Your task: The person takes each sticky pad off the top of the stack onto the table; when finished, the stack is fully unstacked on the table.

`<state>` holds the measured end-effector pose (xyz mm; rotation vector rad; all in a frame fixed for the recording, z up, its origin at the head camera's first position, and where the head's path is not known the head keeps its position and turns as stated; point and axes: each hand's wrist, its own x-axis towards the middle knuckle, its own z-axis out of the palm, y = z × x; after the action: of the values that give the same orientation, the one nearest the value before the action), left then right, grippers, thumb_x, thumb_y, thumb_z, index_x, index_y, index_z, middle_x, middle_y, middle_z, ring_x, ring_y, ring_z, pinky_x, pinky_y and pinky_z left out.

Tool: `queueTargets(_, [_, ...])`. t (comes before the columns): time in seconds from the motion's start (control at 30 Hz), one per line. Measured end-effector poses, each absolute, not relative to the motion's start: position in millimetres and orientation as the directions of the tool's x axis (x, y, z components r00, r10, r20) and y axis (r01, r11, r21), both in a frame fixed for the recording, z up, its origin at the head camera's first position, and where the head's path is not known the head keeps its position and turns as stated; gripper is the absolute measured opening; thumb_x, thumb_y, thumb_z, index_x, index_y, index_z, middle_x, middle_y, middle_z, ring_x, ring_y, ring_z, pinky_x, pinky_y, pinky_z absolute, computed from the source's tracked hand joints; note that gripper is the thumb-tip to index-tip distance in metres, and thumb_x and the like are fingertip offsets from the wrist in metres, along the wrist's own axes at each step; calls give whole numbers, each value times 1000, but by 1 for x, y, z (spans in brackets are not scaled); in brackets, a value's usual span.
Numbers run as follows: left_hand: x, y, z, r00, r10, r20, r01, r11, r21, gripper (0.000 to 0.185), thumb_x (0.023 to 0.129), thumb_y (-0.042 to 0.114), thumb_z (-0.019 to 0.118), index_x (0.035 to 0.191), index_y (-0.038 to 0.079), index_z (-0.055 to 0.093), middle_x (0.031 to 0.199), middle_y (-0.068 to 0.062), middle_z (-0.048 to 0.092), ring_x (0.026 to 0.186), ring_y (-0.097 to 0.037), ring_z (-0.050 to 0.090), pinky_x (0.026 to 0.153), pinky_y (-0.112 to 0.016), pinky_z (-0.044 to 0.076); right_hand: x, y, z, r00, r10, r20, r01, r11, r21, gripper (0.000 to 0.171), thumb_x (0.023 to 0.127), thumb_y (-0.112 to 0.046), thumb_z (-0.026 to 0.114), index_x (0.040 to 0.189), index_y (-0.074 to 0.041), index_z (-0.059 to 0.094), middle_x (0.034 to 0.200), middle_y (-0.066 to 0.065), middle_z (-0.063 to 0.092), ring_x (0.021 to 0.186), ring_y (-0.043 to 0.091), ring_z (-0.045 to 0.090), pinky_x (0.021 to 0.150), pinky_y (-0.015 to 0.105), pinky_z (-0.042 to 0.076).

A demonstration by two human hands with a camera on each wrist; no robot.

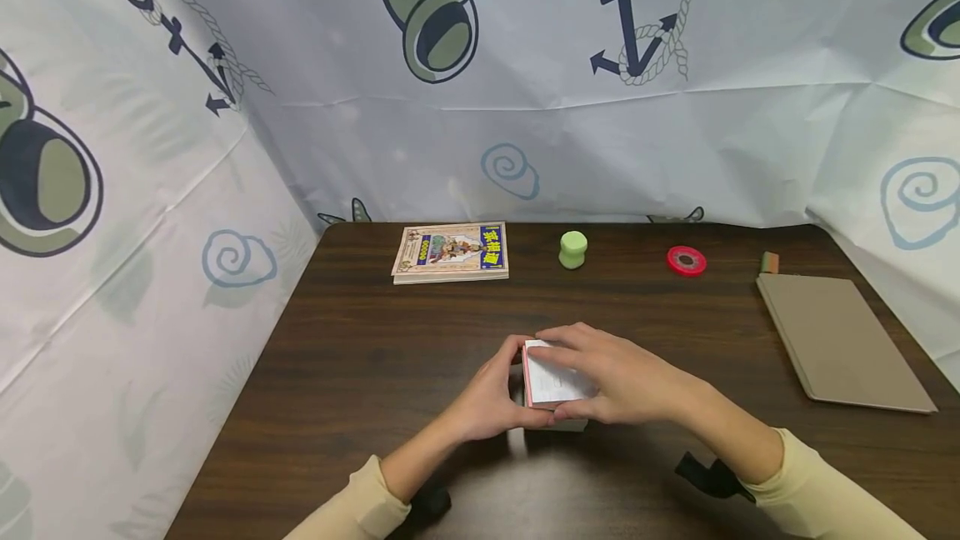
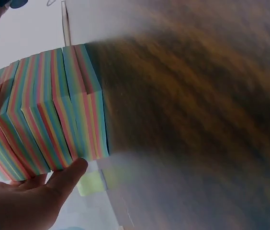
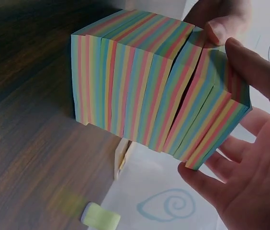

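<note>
On the booklet (image 1: 451,253) — yellow Chinese-looking characters (image 1: 492,247) on blue, too small to read surely.

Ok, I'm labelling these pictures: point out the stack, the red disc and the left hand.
Stack (image 3: 144,96): right wrist view, striped side.
Red disc (image 1: 687,261): head view, its centre.
Left hand (image 1: 487,398): head view, between wrist and fingers.

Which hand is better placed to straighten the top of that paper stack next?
Right, probably. In the head view, the right hand reaches over the white top sheet and grips the upper part of the striped-edge paper stack. The left hand holds its side, reaching lower down.
</note>
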<state>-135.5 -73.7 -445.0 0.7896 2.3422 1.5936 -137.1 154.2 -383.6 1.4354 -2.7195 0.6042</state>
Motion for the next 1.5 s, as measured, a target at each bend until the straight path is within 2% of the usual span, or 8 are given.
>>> queueTargets(0.23, [-137, -73, -446, -824, 547, 147, 296, 194, 935, 79, 68, 10, 90, 131, 15, 42, 127, -1, 52, 114, -16, 56, 96, -36, 48, -136, 152, -384, -585, -785, 205, -796, 507, -331, 68, 81, -45, 78, 141, -21, 54, 140, -7, 47, 120, 11, 45, 84, 32, 50])
queueTargets(0.57, [-136, -74, -446, -828, 548, 118, 277, 216, 936, 82, 69, 15, 91, 134, 19, 41, 128, 3, 51, 113, -13, 56, 97, -36, 47, -138, 155, -380, -608, -768, 201, -778, 527, -341, 67, 82, -46, 77, 141, -24, 53, 138, -10, 47, 116, 8, 46, 81, 30, 50])
queueTargets(0.7, [-136, -74, -445, -831, 543, 117, 287, 239, 928, 83, 68, 18, 92, 134, 20, 41, 127, 5, 52, 113, -13, 54, 97, -36, 47, -145, 167, -371, -650, -730, 214, -746, 557, -366, 68, 81, -47, 77, 141, -24, 54, 139, -7, 48, 113, 9, 48, 78, 30, 50])
queueTargets(0.83, [-136, -73, -444, -834, 540, 117, 281, 233, 931, 85, 66, 16, 92, 134, 18, 41, 126, 4, 52, 113, -13, 54, 97, -36, 47, -162, 187, -369, -752, -633, 185, -646, 650, -401, 71, 80, -46, 79, 142, -22, 53, 140, -1, 48, 109, 15, 51, 76, 32, 50])
queueTargets(0.93, [-136, -73, -445, -834, 540, 111, 274, 232, 934, 86, 66, 15, 92, 135, 17, 41, 125, 4, 52, 111, -14, 54, 97, -37, 47, -184, 203, -380, -822, -554, 132, -555, 726, -407, 72, 80, -44, 79, 143, -20, 52, 140, 4, 48, 108, 20, 51, 75, 36, 48])
queueTargets(1.0, [-136, -73, -445, -835, 541, 103, 268, 237, 934, 87, 66, 15, 92, 136, 18, 40, 125, 4, 52, 111, -14, 54, 97, -37, 47, -200, 212, -394, -844, -525, 110, -521, 752, -404, 71, 81, -41, 79, 143, -17, 52, 139, 8, 49, 108, 24, 51, 76, 38, 48])
queueTargets(1.2, [-136, -74, -445, -836, 540, 98, 266, 241, 933, 86, 67, 16, 92, 136, 17, 40, 125, 3, 52, 111, -14, 55, 97, -36, 47, -231, 220, -436, -848, -526, 59, -502, 764, -407, 70, 81, -37, 79, 140, -9, 53, 136, 16, 52, 114, 31, 50, 84, 47, 48])
queueTargets(1.5, [-137, -72, -446, -830, 546, 113, 276, 227, 934, 85, 68, 15, 91, 136, 14, 40, 125, 0, 51, 111, -15, 58, 95, -33, 48, -248, 214, -455, -839, -544, 8, -506, 775, -377, 70, 81, -37, 78, 140, -10, 53, 136, 17, 51, 119, 33, 48, 91, 53, 45])
